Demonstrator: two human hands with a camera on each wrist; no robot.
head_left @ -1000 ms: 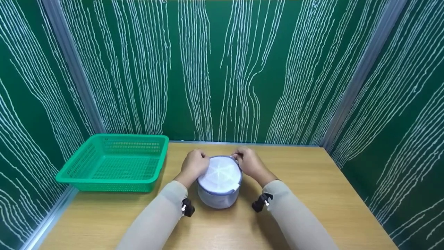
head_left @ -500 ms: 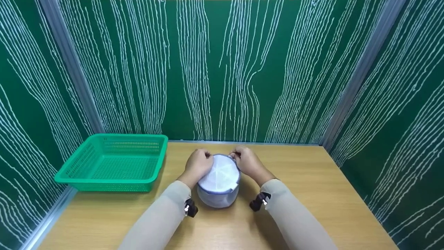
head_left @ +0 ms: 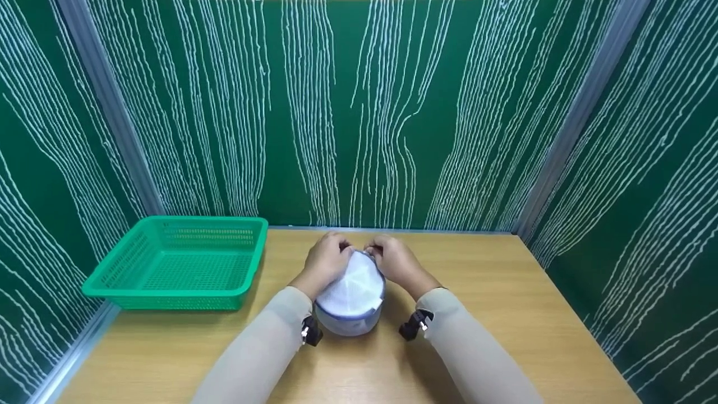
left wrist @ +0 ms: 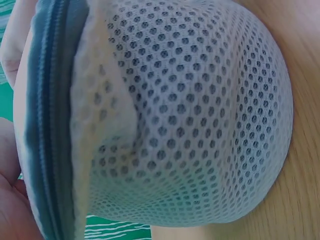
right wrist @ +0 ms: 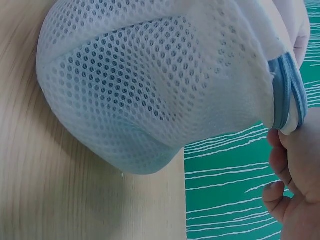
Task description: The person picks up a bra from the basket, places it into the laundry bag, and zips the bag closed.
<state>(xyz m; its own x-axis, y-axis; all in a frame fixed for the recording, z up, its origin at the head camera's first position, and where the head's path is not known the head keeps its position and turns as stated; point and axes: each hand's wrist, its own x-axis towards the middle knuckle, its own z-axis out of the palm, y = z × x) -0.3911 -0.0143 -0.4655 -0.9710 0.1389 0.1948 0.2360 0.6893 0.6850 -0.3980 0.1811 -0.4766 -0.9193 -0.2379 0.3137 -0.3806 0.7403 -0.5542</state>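
Observation:
A round white mesh laundry bag (head_left: 352,289) with a blue zippered rim stands on the table between my hands. My left hand (head_left: 331,258) pinches the rim at its far left, fingers curled. On the far right of the rim my right hand (head_left: 394,262) holds the edge between thumb and fingers. In the left wrist view the blue zipper (left wrist: 50,120) runs round the top above the honeycomb mesh side (left wrist: 185,100). The right wrist view shows fingertips (right wrist: 279,159) at the end of a blue strip (right wrist: 287,95). The zipper pull is hidden.
A green plastic basket (head_left: 168,293) with slotted walls stands at the back left of the wooden table (head_left: 477,292). Green panels (head_left: 392,112) with white wavy lines enclose the table at the back and both sides. Black wrist cameras (head_left: 412,325) are strapped to both forearms.
My left hand has moved right along the rim, closer to my right hand. The far side of the bag's top has drawn in from round to a narrower tip.

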